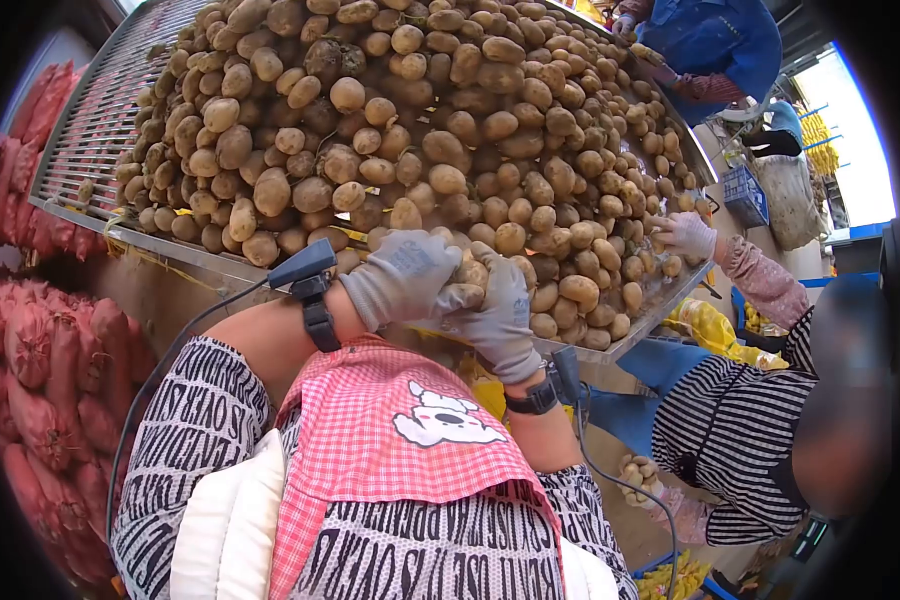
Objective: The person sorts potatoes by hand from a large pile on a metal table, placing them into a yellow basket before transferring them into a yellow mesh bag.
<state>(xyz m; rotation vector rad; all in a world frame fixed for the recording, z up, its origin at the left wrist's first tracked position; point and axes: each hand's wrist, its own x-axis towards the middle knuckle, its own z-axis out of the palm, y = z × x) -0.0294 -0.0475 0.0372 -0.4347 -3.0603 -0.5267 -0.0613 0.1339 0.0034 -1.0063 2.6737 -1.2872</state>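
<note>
A large heap of brown potatoes [348,95] lies on the metal sorting table [195,262] in front of me. At its near edge my left hand [405,277], in a grey glove, is closed with its fingertips against a potato [472,272]. My right hand [500,315], gloved the same way, curls its fingers around that potato from the other side. The gloves meet just below the potato, and the fingers hide part of it. Other potatoes lie directly beyond both hands.
Red mesh sacks [55,370] are stacked at the left. At the right, a co-worker in a striped top [735,430] reaches a gloved hand [686,237] to the heap. Another person in blue [715,50] stands across the table. A blue crate [744,196] sits behind.
</note>
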